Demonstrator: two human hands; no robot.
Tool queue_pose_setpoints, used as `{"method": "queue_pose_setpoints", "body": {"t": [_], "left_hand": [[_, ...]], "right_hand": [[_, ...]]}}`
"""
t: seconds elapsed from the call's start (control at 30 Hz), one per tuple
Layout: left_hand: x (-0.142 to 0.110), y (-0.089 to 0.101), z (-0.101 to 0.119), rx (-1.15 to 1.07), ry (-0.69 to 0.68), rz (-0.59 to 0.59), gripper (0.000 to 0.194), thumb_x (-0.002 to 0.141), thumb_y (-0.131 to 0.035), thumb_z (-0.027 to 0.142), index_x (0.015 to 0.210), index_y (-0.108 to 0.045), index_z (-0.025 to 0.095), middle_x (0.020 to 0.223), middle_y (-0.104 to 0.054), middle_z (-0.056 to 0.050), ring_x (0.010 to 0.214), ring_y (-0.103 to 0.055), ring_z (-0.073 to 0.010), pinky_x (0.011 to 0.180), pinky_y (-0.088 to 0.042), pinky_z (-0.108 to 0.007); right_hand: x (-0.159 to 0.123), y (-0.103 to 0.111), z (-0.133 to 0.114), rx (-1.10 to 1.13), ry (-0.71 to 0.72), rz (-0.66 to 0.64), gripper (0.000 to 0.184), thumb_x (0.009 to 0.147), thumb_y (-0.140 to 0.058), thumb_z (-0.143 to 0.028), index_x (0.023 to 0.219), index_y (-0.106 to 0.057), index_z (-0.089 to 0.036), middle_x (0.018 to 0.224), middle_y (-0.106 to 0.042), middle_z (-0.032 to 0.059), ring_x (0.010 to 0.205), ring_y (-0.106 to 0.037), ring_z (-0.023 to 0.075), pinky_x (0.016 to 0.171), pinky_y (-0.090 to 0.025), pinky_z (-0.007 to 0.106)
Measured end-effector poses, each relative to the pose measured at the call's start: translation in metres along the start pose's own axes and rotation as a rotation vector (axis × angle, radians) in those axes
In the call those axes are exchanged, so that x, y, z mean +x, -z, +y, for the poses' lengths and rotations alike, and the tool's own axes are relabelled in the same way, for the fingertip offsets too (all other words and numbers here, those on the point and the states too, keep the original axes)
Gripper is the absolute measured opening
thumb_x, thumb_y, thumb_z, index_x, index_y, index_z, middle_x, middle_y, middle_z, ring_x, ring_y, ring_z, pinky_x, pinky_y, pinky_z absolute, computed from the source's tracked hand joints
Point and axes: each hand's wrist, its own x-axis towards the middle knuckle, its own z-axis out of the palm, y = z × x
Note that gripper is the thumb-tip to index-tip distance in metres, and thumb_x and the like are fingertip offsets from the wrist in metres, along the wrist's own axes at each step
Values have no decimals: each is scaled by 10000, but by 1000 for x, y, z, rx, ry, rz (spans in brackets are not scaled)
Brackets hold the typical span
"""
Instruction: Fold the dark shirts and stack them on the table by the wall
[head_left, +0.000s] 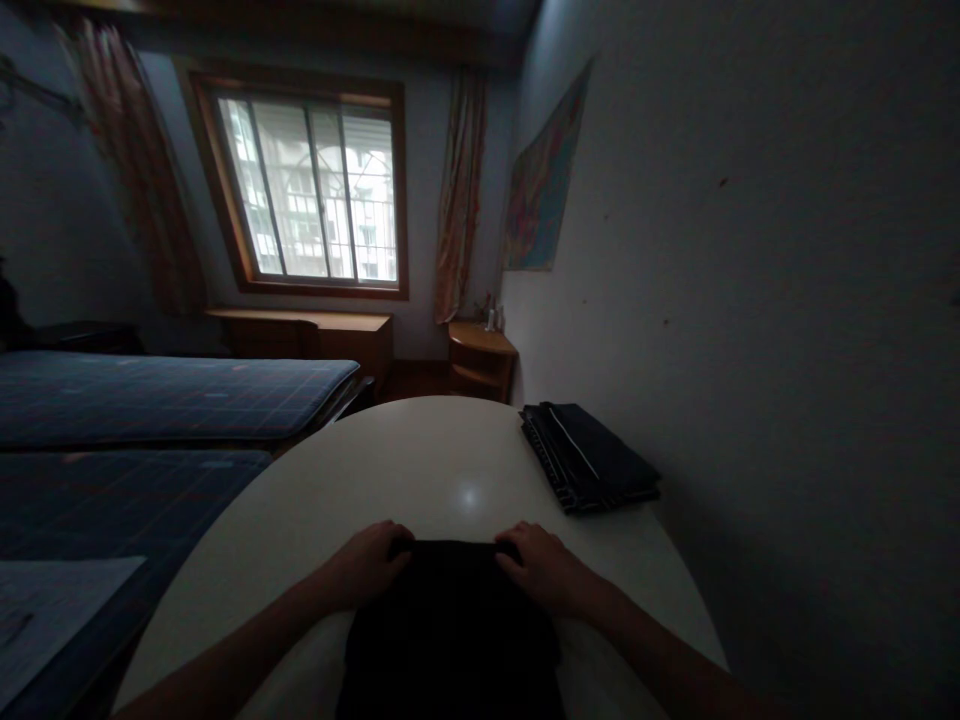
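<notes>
A person's two bare hands meet a black cloth [456, 630] at the near side of a round, pale table [390, 450]; the left hand [373, 562] has its fingers curled round the cloth's far left corner, and the right hand [541, 565] grips the far right corner in the same way. The cloth lies between the forearms and runs out of view at the bottom, too dark for its folds to be made out. Beyond the right hand, near the table's right edge, rests a folded stack of dark fabric [592, 458] with pale lines along it, apart from the black cloth. To the left of the table are plaid mattresses [172, 395]; past it stand a wooden desk [319, 320] under a bright window [319, 190] and a corner shelf [482, 340], with a colourful poster [546, 185] on the right wall [735, 300]
</notes>
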Motion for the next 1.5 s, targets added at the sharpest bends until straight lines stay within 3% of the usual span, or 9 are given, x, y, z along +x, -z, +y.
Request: {"method": "queue_pose_setpoints", "body": {"t": [0.17,0.4,0.57,0.73,0.87,1.0,1.2,1.4,1.5], "left_hand": [[16,6,-8,-103,-36,-14,275,839,-536,276,1052,-686,187,1093,-721,-74,1033,-661,-222,935,-484,-325],[53,2,-11,-29,41,183,307,883,-510,246,1141,-651,155,1184,-689,-101,1124,-621,-227,1002,-435,-325],[61,-1,-17,-10,113,190,284,880,-532,263,1105,-672,161,1153,-712,-99,1078,-654,-225,946,-471,-309],[57,1,-20,40,122,166,313,909,-503,292,1121,-690,157,1163,-710,-115,1089,-652,-235,940,-463,-312],[55,3,-18,76,127,132,298,920,-494,292,1121,-687,185,1153,-720,-97,1079,-659,-223,914,-464,-296],[49,8,-14,120,170,97,248,894,-517,284,1055,-680,189,1095,-731,-99,1031,-674,-231,859,-475,-299],[19,14,-6,154,212,24,288,815,-580,302,1068,-639,178,1010,-735,-110,924,-692,-253,762,-484,-318],[-36,14,15,8,149,-116,560,818,-546,357,1343,-468,179,877,-743,-69,817,-707,-239,675,-480,-307],[-56,12,25,-107,125,-187,617,796,-572,367,1375,-442,198,868,-747,-55,802,-712,-234,673,-492,-307]], "right_hand": [[16,15,15,174,5,-79,280,833,-630,-252,1080,-712,-148,1073,-710,109,962,-664,215,854,-484,305],[63,22,26,188,50,215,262,832,-633,-171,1086,-691,-141,1118,-683,106,1078,-617,204,977,-429,310],[90,21,19,68,8,231,289,852,-591,-141,1128,-678,-136,1184,-661,115,1134,-591,200,1017,-398,310],[78,4,-22,-31,103,303,397,958,-504,-384,1262,-638,-167,1346,-592,128,1273,-499,255,1112,-311,389],[55,-24,-45,-20,181,158,644,955,-363,-654,1467,-445,-272,1570,-362,87,1448,-271,337,1167,-176,552],[45,-37,-41,-47,217,108,619,966,-369,-630,1498,-384,-313,1616,-262,57,1475,-219,310,1183,-128,560],[37,-13,-22,-75,443,112,493,997,-428,-474,1465,-427,-322,1555,-397,30,1436,-325,229,1205,-138,484],[14,2,6,-92,18,402,356,996,-415,-392,1155,-640,-167,1225,-647,139,1150,-586,254,1002,-418,397],[-4,10,17,-106,-252,298,470,1003,-343,-490,927,-677,-168,988,-709,134,926,-667,255,810,-470,365]]}}
